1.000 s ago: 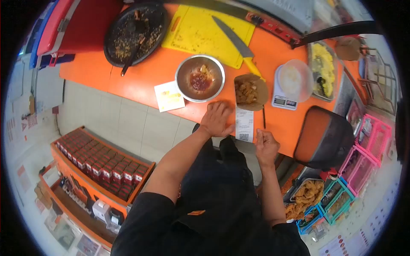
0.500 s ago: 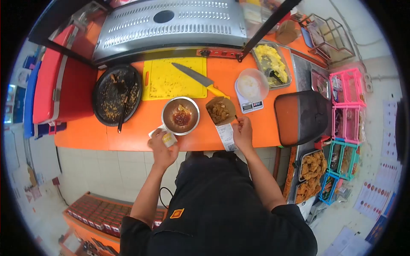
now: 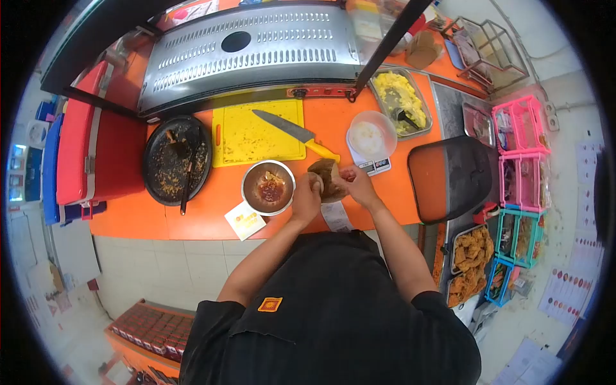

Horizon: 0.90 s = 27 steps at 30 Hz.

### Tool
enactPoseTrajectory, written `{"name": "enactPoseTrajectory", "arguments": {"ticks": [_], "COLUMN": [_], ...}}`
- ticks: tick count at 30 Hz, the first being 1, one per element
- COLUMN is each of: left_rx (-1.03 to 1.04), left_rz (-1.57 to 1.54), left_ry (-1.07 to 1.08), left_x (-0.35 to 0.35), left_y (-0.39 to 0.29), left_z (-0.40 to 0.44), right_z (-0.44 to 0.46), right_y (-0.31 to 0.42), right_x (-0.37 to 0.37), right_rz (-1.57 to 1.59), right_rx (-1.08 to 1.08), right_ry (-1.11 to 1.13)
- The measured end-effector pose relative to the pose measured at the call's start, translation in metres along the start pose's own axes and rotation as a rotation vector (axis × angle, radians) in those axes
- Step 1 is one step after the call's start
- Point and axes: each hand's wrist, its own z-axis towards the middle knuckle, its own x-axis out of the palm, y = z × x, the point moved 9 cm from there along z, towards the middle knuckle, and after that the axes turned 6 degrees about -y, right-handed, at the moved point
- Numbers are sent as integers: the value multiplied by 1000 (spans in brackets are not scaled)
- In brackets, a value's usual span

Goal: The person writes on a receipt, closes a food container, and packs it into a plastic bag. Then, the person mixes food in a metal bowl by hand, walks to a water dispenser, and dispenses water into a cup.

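A brown paper food box (image 3: 324,172) is between my two hands near the front of the orange counter. My left hand (image 3: 306,197) is closed on its left side, thumb along the edge. My right hand (image 3: 359,187) has its fingers closed at the box's right flap. The hands hide most of the box's inside. A printed receipt (image 3: 336,219) lies below the box, partly covered. To the left of my left hand stands a steel bowl (image 3: 248,191) with red sauce in it. In front of the bowl lies a white folded paper (image 3: 246,223) with yellow print.
Behind the bowl, a knife (image 3: 282,124) with a yellow handle rests on a yellow cutting board (image 3: 247,151). A black round pan (image 3: 160,183) sits left. To the right are a scale (image 3: 380,167) bearing a plastic tub (image 3: 382,128), a food tray (image 3: 428,122) and a black-rimmed lid (image 3: 449,167).
My left hand has left the white paper and moved right onto the food box. My right hand has shifted up to the box's flap. The view has also tilted slightly.
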Motion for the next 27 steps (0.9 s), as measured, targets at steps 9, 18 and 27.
{"name": "enactPoseTrajectory", "arguments": {"ticks": [9,18,27], "left_rx": [-288,-135,272], "left_rz": [181,277,-124], "left_ry": [122,127,214], "left_x": [36,25,-2], "left_y": [39,9,-31], "left_z": [9,17,-38], "right_z": [-6,-19,-34], "right_y": [-22,88,40], "right_x": [6,-18,-15], "right_rz": [-38,-428,-529], "right_rx": [-60,-602,-828], "right_ry": [-115,-117,-70]}}
